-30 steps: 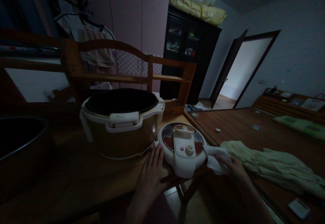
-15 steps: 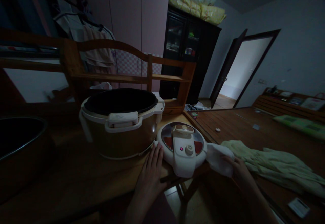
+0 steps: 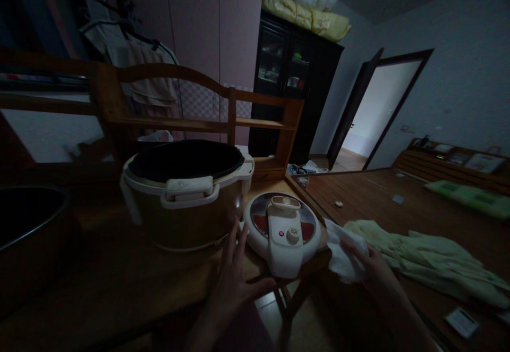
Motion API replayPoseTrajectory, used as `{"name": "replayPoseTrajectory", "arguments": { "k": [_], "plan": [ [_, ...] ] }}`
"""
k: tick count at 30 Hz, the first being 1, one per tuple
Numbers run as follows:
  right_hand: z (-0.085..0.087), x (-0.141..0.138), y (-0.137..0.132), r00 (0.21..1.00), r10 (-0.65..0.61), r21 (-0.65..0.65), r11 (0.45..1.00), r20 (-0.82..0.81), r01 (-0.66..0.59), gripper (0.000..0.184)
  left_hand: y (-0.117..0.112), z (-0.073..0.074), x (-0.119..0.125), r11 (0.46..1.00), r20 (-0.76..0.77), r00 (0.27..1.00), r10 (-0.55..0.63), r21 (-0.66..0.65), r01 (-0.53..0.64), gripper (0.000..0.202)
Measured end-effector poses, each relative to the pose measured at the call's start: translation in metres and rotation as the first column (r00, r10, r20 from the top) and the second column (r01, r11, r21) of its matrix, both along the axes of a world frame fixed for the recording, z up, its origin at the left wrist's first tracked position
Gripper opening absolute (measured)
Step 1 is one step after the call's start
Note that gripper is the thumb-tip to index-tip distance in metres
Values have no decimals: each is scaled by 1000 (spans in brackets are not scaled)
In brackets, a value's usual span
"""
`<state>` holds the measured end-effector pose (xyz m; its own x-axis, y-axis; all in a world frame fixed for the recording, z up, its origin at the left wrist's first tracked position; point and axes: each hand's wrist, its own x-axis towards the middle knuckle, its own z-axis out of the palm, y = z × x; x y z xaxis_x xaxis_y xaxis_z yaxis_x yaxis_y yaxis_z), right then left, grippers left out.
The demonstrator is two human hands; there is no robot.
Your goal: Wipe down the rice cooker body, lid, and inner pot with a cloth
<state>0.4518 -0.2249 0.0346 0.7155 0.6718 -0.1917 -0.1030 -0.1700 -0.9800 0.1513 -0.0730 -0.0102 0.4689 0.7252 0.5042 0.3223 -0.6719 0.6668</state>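
My left hand (image 3: 234, 275) lies flat on the wooden table (image 3: 119, 283) with fingers stretched out, fingertips touching the left rim of a white cooker lid (image 3: 282, 229). The lid lies at the table's near corner, its handle and knob facing up. My right hand (image 3: 368, 267) is closed on a white cloth (image 3: 342, 253) just right of the lid, off the table's edge. An open rice cooker pot (image 3: 187, 198) with a dark inner bowl stands behind my left hand.
A dark metal basin (image 3: 27, 224) sits at the far left. A wooden shelf rack (image 3: 199, 112) rises behind the cooker. To the right is a wooden platform with pale green bedding (image 3: 430, 261). A black cabinet (image 3: 295, 86) and an open doorway (image 3: 378, 107) lie beyond.
My right hand has drawn the white cloth off the lid's right rim, slightly down and right. My left hand's fingers have spread a little and my view has shifted slightly.
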Motion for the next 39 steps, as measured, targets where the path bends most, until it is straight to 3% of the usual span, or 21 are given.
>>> {"name": "replayPoseTrajectory", "arguments": {
  "k": [2,3,5,6,8,12,15,18,23,30,39],
  "plan": [
    [12,-18,7,999,34,35,999,-43,-33,45,-6,19,10,979,210,977,-29,-192,70,75],
    [18,-27,10,994,93,65,994,-57,-89,46,-9,28,17,932,270,957,-105,-309,189,64],
    [27,-47,17,972,225,132,968,-66,-215,49,-14,46,33,728,372,893,-255,-534,430,57],
    [30,-56,20,957,282,161,950,-68,-268,50,-15,54,41,648,412,860,-300,-574,501,57],
    [34,-69,24,928,364,208,916,-72,-343,53,-15,65,53,560,467,807,-361,-583,588,51],
    [33,-76,24,902,417,257,889,-109,-379,50,-10,67,59,490,494,778,-388,-604,628,42],
    [27,-68,19,902,402,292,891,-155,-347,40,-4,62,55,484,502,803,-321,-642,594,44],
    [20,-59,14,916,368,293,904,-159,-312,35,1,62,52,518,484,823,-296,-643,564,46],
    [18,-57,10,931,351,268,911,-100,-314,40,0,72,48,538,447,829,-336,-632,558,49],
    [27,-67,13,917,391,320,882,-83,-347,36,0,71,45,570,355,840,-409,-620,539,36],
    [11,-64,18,939,309,376,897,-153,-234,24,-1,73,46,547,423,823,-379,-615,568,30]
  ]
}}
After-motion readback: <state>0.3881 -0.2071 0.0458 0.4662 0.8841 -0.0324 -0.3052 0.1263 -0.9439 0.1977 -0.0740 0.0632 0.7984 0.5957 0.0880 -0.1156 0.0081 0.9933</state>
